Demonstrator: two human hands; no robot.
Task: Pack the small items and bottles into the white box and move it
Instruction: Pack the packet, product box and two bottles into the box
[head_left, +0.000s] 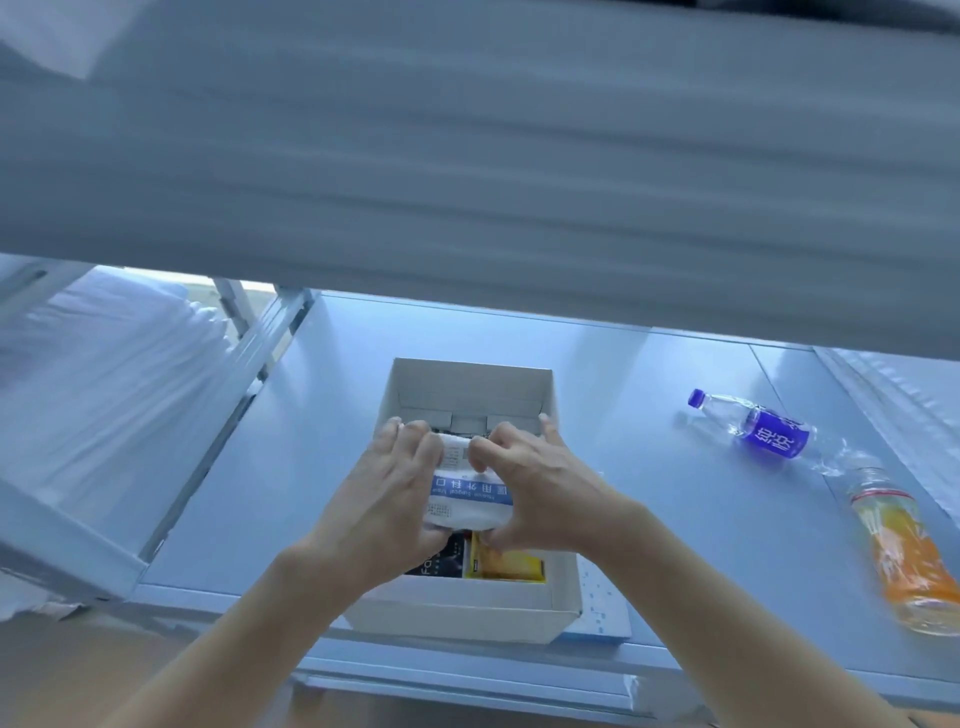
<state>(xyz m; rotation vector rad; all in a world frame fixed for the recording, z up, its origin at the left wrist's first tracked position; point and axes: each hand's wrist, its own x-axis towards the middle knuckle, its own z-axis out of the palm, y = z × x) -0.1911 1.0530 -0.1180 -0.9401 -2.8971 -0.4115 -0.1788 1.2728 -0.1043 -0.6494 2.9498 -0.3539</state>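
Note:
An open white box (467, 616) stands on a pale blue shelf (675, 519), near its front edge. Both hands hold a white packet with a blue band of print (470, 496) just over the box's middle. My left hand (387, 499) grips its left side and my right hand (540, 486) its right side. Under the packet, a dark packet (441, 558) and a yellow packet (506, 564) lie in the box. To the right on the shelf lie a clear water bottle with a purple label (763, 431) and a bottle of orange drink (906, 551), both on their sides.
A wide grey shelf board (467, 156) overhangs the top of the view, blurred. A flat white and blue sheet (605, 608) lies beside the box's right wall. White bedding (104, 374) and metal frame bars (260, 343) are to the left. White padded wrap (904, 405) sits far right.

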